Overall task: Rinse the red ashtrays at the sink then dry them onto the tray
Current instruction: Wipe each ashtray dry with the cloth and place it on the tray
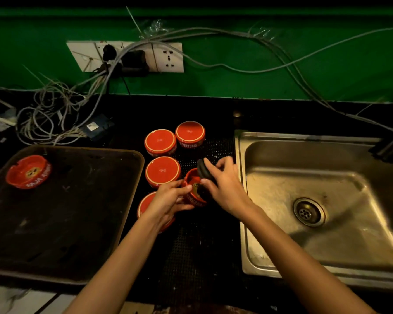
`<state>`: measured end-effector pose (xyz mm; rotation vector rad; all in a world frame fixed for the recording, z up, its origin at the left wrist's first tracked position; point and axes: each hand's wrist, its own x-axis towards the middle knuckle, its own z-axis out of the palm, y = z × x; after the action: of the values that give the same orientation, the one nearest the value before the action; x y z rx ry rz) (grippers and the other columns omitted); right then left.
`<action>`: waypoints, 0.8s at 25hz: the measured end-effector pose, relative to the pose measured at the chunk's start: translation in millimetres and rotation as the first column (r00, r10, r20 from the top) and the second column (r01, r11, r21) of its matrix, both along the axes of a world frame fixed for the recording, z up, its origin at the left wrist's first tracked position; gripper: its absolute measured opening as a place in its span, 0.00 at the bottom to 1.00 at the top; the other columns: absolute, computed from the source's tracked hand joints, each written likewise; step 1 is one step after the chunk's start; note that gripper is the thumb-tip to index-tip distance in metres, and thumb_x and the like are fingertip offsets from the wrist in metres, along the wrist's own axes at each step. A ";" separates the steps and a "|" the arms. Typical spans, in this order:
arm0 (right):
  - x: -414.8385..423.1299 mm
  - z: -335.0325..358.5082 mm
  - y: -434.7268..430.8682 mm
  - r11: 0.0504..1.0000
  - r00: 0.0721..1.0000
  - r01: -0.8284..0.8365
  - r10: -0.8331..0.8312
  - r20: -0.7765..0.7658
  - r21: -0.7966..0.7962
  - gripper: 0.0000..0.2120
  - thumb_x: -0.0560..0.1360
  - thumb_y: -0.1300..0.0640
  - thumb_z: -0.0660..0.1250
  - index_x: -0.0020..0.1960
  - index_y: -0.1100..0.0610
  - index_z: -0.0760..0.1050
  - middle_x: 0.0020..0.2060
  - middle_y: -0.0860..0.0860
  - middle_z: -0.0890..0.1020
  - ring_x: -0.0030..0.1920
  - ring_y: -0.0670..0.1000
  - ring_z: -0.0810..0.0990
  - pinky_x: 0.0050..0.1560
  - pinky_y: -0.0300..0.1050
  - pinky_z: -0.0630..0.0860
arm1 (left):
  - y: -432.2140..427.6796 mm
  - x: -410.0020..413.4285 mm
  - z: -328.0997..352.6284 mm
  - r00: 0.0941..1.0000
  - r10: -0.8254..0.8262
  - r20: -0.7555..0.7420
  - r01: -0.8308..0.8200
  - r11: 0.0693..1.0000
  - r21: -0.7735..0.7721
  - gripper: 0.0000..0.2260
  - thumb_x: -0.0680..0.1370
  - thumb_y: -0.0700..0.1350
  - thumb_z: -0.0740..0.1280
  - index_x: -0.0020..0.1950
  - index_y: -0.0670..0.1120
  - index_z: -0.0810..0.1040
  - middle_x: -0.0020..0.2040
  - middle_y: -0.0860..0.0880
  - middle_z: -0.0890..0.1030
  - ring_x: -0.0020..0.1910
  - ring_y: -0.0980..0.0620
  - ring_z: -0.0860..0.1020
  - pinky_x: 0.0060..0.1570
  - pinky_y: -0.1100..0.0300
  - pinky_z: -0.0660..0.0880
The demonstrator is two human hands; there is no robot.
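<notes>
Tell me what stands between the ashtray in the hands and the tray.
Nothing visible blocks it. The held ashtray, gripped by the left hand while the right hand holds a dark cloth, can travel left over the upside-down ashtrays to the tray, where one dried ashtray occupies the far left corner.

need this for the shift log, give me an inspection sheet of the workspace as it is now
surface: black counter, dark mat under the ashtrays.
job's things: one red ashtray upright on the tray; four upside-down ashtrays on the mat; steel sink empty, no water running.
clutter: nothing seen.
grippers: left hand holds a tilted ashtray; right hand presses a dark cloth into it.
cables: tangled grey wires on the counter, more along the wall.
surroundings: green wall, socket plate.
</notes>
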<state>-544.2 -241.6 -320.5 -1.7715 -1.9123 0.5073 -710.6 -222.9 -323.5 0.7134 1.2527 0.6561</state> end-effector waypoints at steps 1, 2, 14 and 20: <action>-9.0 -7.2 -6.2 0.999 0.999 -0.026 0.025 -0.042 -0.030 0.30 0.78 0.50 0.62 0.76 0.54 0.55 0.63 0.54 0.63 0.64 0.53 0.62 0.66 0.45 0.64 | -0.9 0.7 -0.6 1.000 0.000 -0.001 0.000 1.000 0.012 0.07 0.77 0.36 0.64 0.48 0.47 0.78 0.45 0.44 0.83 0.44 0.46 0.81 0.40 0.53 0.80; -17.9 -15.2 -15.5 0.998 0.997 -0.053 0.051 -0.061 -0.034 0.30 0.78 0.48 0.59 0.76 0.54 0.54 0.67 0.54 0.64 0.68 0.53 0.61 0.70 0.49 0.62 | -1.2 1.3 -2.1 1.000 0.002 -0.011 -0.002 1.000 0.025 0.07 0.77 0.36 0.64 0.49 0.46 0.78 0.44 0.44 0.82 0.43 0.47 0.81 0.39 0.53 0.80; -38.7 -44.2 -35.1 0.992 0.994 -0.030 0.042 -0.103 0.120 0.23 0.71 0.60 0.67 0.66 0.53 0.70 0.56 0.49 0.78 0.55 0.52 0.75 0.57 0.49 0.69 | 4.2 13.4 -3.9 0.975 0.067 -0.212 -0.036 0.989 0.146 0.06 0.78 0.37 0.63 0.44 0.38 0.78 0.37 0.42 0.80 0.30 0.53 0.80 0.32 0.57 0.80; -27.9 -53.2 -30.6 0.982 0.995 -0.038 0.020 0.096 0.184 0.17 0.70 0.58 0.67 0.58 0.55 0.74 0.48 0.50 0.78 0.49 0.53 0.76 0.53 0.47 0.66 | 11.1 14.2 0.3 0.971 0.052 -0.235 -0.013 0.986 0.164 0.06 0.79 0.38 0.63 0.46 0.37 0.77 0.39 0.40 0.80 0.34 0.47 0.80 0.30 0.56 0.79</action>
<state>-572.1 -272.2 -373.7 -1.6765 -1.9817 0.2496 -696.4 -211.8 -323.2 0.9290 1.4456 0.7202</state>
